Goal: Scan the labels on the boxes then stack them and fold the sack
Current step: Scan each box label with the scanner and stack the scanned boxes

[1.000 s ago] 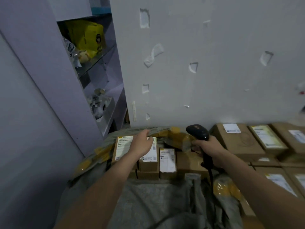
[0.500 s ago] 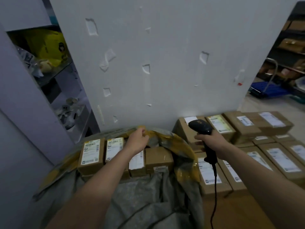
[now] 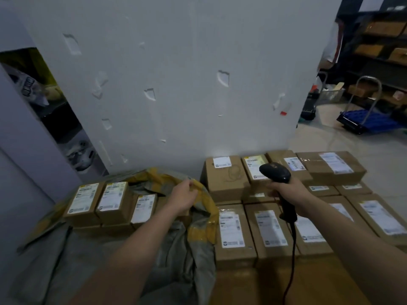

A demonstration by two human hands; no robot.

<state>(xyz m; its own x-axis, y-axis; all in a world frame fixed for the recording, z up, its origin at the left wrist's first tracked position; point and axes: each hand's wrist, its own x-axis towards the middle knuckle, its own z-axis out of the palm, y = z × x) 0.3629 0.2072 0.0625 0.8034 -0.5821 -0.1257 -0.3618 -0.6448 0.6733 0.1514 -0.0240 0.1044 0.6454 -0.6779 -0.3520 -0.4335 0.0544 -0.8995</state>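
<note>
A grey sack [image 3: 182,256] with a yellow rim lies open on the floor in front of me. My left hand [image 3: 182,195] pinches that yellow rim at the sack's far right edge. Three labelled cardboard boxes [image 3: 112,200] stand inside the sack's mouth at the left. My right hand [image 3: 290,192] grips a black corded barcode scanner [image 3: 276,172], held above the stacked labelled boxes [image 3: 271,232] to the right of the sack. The scanner's head points away from me towards the back row of that stack.
A white wall [image 3: 176,84] rises right behind the boxes. A shelf unit with bags [image 3: 33,91] stands at the left. At the far right are a blue hand trolley [image 3: 370,119] on the tiled floor and dark racks of cartons [image 3: 383,36].
The view has swung to the right, bringing the stack and trolley into sight. My left hand moved from the boxes in the sack onto the sack's yellow rim. The scanner stays in my right hand.
</note>
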